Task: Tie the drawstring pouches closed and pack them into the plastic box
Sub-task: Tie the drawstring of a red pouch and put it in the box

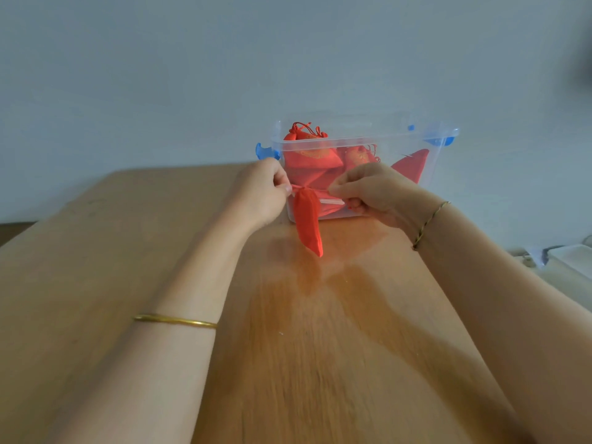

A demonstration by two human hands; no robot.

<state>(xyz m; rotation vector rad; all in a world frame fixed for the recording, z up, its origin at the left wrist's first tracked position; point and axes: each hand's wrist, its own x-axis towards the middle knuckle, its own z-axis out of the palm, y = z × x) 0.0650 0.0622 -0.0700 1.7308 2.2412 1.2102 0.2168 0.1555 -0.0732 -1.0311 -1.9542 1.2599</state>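
A red drawstring pouch (308, 223) hangs in the air just in front of the plastic box, its neck gathered tight at the top. My left hand (261, 193) pinches the drawstring at the pouch's left side. My right hand (368, 193) pinches the string on the right, and the cord runs taut between them. Behind them the clear plastic box (439, 161) with blue latches stands open on the wooden table (96, 251). Inside it lie several red pouches (309, 158); some are hidden behind my hands.
The box stands at the table's far edge against a pale wall. White objects (567, 261) sit off the table's right side. A gold bangle circles my left forearm and a thin cord bracelet my right wrist.
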